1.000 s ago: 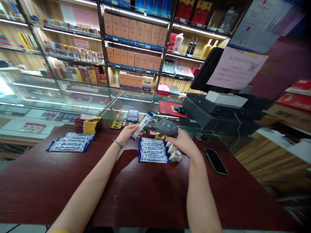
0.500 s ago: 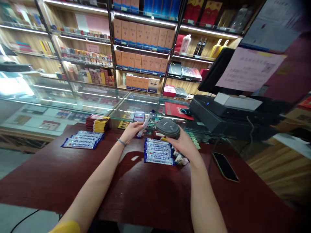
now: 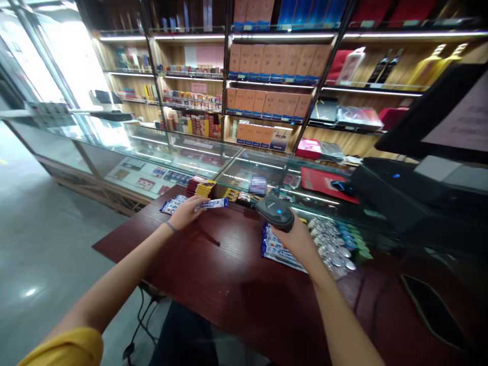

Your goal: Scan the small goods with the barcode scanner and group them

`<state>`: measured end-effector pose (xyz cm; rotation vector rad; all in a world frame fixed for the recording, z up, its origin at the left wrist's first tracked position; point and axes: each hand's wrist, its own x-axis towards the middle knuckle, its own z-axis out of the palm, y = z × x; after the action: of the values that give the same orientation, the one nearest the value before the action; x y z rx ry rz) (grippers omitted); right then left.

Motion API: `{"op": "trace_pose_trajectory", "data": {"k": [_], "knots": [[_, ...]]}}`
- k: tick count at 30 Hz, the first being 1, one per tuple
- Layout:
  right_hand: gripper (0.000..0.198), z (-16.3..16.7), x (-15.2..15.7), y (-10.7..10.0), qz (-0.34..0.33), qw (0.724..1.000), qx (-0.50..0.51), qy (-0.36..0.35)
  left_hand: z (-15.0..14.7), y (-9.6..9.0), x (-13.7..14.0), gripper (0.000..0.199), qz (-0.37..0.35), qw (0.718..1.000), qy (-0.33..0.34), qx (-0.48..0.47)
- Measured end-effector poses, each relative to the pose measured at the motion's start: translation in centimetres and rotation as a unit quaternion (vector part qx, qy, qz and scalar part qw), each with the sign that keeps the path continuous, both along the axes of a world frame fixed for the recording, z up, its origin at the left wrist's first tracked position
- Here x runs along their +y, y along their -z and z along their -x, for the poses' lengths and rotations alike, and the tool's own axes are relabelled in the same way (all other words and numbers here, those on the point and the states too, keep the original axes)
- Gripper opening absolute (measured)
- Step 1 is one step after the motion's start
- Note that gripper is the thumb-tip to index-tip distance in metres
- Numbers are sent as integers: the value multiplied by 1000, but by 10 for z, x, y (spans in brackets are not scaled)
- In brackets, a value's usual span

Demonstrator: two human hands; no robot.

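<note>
- Since the earlier frame, the left hand [image 3: 186,213] has moved away from the scanner [image 3: 277,212], carrying one wrapped bar [image 3: 215,204] toward the bar pile [image 3: 172,204] at left.
- Its fingers are closed on this bar, beside the stack of packets [image 3: 200,187]; whether the bar touches the tabletop [image 3: 229,259], one cannot tell.
- Right hand [image 3: 298,238] grips the scanner firmly, over the second bar pile [image 3: 276,249].
</note>
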<state>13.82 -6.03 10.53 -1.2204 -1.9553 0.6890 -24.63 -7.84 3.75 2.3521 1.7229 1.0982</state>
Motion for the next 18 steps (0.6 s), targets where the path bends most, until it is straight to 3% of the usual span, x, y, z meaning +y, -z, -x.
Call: {"op": "trace_pose_trajectory", "data": {"k": [7, 18], "knots": [[40, 28, -7, 19, 26, 999, -26, -33, 78, 24, -37, 36, 35, 985, -34, 164], [38, 55, -22, 32, 56, 991, -104, -63, 122, 52, -52, 37, 71, 986, -50, 144]]}}
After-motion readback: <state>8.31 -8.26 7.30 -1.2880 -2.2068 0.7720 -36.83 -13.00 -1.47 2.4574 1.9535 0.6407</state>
